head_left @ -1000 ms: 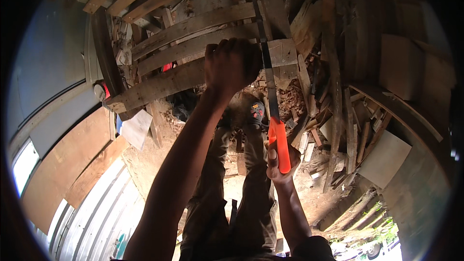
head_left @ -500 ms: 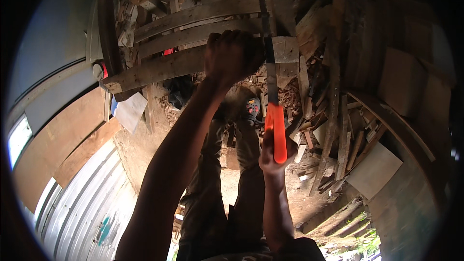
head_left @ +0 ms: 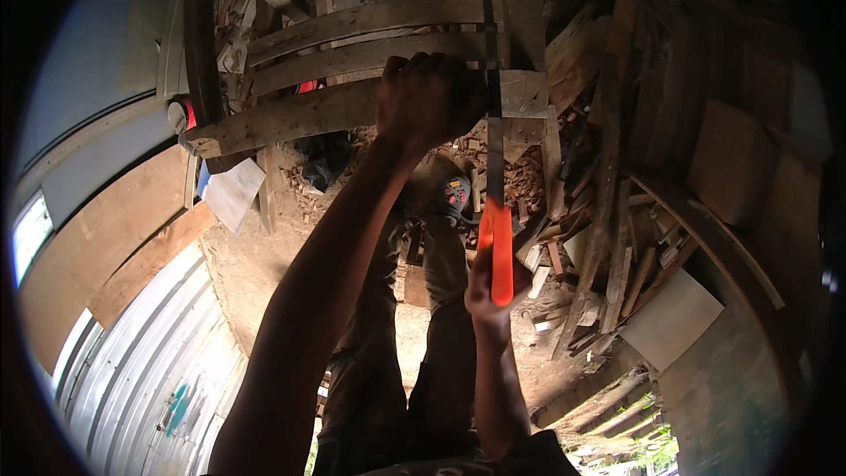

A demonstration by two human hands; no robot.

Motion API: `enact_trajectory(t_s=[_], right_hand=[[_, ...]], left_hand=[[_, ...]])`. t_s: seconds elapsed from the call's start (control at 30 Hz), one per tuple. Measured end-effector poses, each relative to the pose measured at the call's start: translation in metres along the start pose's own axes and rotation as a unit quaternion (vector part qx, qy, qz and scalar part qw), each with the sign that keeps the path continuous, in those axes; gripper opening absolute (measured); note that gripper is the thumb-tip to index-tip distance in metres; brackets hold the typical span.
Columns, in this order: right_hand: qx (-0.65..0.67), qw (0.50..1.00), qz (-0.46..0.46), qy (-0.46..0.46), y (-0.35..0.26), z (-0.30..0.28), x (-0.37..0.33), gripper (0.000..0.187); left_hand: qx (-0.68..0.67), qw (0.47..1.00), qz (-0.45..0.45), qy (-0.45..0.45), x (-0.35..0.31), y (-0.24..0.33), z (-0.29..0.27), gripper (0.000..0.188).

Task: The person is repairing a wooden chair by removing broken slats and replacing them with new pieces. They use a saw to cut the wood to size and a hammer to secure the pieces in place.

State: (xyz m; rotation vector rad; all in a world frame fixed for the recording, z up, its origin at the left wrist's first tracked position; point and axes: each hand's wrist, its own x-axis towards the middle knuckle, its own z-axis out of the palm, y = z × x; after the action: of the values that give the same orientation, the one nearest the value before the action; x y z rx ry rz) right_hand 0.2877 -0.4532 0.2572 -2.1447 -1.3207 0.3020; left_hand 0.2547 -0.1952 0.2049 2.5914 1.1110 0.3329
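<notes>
My right hand (head_left: 493, 286) is wrapped round the orange handle of a handsaw (head_left: 500, 251). The saw's long dark blade points away from me, across the slats of a rough wooden bench (head_left: 308, 110). Close to the blade's left side, my left hand (head_left: 427, 101) presses down with its fingers curled over a wooden board at the bench's near edge. Shadow hides its fingertips. To the right of the blade, the end of a wooden board (head_left: 526, 94) shows. My left arm reaches straight out, while the right one is bent nearer my body.
Wood chips and offcuts (head_left: 520, 181) litter the ground beneath the bench. Leaning planks (head_left: 604, 194) and a pale square panel (head_left: 671, 322) stand at the right. Corrugated metal sheeting (head_left: 145, 353) and plywood (head_left: 110, 238) line the left. My legs and a shoe (head_left: 456, 198) are below.
The saw and my right hand have drawn back slightly toward me. My left hand stays in its place on the board. The whole view has shifted a little.
</notes>
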Motion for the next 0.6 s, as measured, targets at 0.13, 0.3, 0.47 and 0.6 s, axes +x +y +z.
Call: enact_trajectory(t_s=[0.13,0.3,0.47,0.6], right_hand=[[0.172,0.964,0.203,-0.014,-0.016,-0.033,-0.062,0.017],[0.238,0.954,0.170,-0.061,-0.014,-0.039,-0.072,0.019],[0.306,0.950,0.062,0.001,0.021,-0.026,-0.064,0.057],[0.235,0.956,0.170,-0.055,0.031,-0.022,-0.091,0.068]], left_hand=[[-0.017,1.000,0.011,0.005,-0.002,-0.006,-0.003,0.024],[-0.064,0.995,-0.073,-0.034,0.003,-0.007,0.002,0.033],[0.028,0.997,-0.075,-0.008,0.013,-0.026,0.005,0.037],[-0.006,0.972,-0.171,-0.163,0.020,-0.013,-0.013,0.046]])
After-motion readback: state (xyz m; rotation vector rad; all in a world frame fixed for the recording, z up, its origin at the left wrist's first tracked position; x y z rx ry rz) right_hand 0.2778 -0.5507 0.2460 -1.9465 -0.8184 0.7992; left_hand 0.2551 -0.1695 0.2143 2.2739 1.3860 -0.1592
